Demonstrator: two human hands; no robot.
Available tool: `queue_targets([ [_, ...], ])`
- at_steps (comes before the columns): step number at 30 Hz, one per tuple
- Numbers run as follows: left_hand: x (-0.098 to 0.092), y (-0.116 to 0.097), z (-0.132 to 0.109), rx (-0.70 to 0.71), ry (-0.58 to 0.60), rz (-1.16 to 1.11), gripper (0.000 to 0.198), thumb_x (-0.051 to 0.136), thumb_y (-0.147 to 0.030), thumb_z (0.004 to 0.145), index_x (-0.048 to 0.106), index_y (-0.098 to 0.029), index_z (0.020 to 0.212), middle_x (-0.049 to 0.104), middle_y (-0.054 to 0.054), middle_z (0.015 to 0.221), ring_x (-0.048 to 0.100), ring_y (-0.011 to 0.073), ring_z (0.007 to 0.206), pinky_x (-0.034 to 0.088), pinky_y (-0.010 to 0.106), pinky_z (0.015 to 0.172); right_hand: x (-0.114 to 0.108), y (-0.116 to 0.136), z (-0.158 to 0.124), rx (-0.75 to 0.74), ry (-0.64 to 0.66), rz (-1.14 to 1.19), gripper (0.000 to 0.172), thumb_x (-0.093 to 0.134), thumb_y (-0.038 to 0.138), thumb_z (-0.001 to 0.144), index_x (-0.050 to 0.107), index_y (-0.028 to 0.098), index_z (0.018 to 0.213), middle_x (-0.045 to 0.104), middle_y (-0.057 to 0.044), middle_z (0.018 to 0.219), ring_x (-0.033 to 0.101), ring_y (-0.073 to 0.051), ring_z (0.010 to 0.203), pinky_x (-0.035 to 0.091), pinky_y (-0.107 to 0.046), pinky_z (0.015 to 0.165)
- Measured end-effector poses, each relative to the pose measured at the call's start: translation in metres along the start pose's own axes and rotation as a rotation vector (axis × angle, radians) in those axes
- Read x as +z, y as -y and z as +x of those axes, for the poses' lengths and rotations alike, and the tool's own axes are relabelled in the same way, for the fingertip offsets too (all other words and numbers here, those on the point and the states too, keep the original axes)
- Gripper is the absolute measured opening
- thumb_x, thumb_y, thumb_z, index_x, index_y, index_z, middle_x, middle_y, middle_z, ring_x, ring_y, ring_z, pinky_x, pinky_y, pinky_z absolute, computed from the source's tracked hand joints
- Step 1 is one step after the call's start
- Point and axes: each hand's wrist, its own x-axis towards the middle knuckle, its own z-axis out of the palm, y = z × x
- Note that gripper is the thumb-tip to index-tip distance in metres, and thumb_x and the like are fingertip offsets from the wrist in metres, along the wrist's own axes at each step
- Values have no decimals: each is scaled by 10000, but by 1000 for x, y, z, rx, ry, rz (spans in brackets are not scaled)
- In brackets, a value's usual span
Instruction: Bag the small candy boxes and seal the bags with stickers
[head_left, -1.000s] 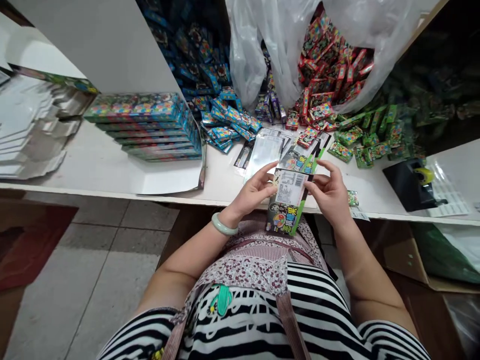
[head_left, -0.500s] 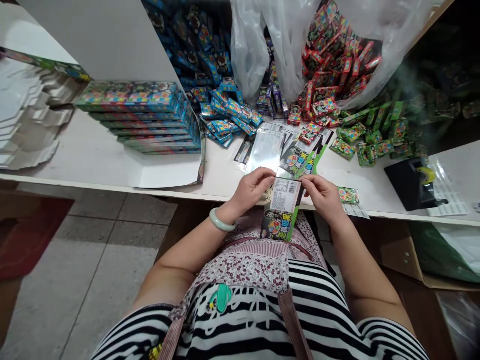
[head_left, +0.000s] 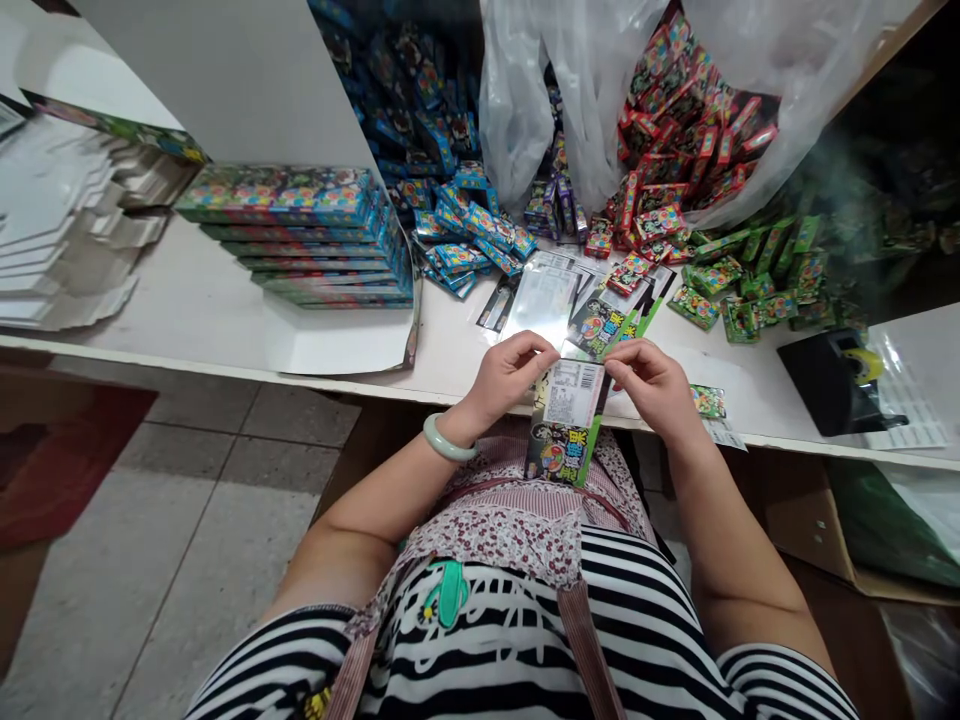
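Observation:
In front of my lap hangs a printed candy package (head_left: 574,405), black and green with a white label panel and a barcode. It looks flat and overlaps the table's front edge. My left hand (head_left: 517,368) pinches its upper left corner between thumb and forefinger; a pale green bangle circles that wrist. At the upper right corner my right hand (head_left: 649,380) pinches it likewise. Just beyond my hands lie more flat printed packages (head_left: 600,318) and a shiny clear sleeve (head_left: 541,295). A small red candy box (head_left: 628,273) rests on them.
Blue candy boxes (head_left: 469,240), red boxes (head_left: 667,170) in a plastic bag and green boxes (head_left: 757,290) are heaped at the back. A stack of display boxes (head_left: 300,235) stands left, beside folded cardboard (head_left: 67,220). A black tape dispenser (head_left: 829,380) is at right.
Both hands keep their pinch on the package, which has barely moved. The whole view has shifted slightly, so the table's things appear a little further right.

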Motion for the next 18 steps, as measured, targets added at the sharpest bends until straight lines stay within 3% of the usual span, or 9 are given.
queue_targets([
  [4,1,-1,3,-20,-28,-109,96,682,-282,877,690,-187,886,712,38,889,663,133,839,530,278,761,0,2,1,90,46,137,307,730,340,803,618,274,1080,629,8,851,607,-143,750,509,-270,572],
  [7,0,-3,5,-84,14,-164,190,721,-288,852,686,-201,1018,693,12,839,655,123,788,533,269,731,-3,9,0,28,81,39,182,716,361,826,654,251,957,632,-23,931,619,-167,868,518,-269,589],
  [10,-1,-7,5,-37,86,-135,137,746,-314,837,697,-191,870,694,28,859,657,137,835,539,286,770,-4,19,-2,-49,136,-81,183,751,378,806,642,234,837,649,-48,1019,619,-193,971,526,-280,626],
  [15,3,-12,6,-93,72,-159,206,747,-362,832,647,-182,834,676,13,808,628,125,752,522,271,685,2,24,4,3,104,-88,227,738,411,806,604,230,831,647,-25,877,611,-164,808,503,-299,636],
  [18,5,-13,11,-130,50,-127,216,729,-367,828,627,-178,819,643,0,777,587,117,710,494,263,651,5,22,15,64,149,-10,282,750,456,779,605,218,827,638,-3,794,583,-143,719,483,-295,631],
])
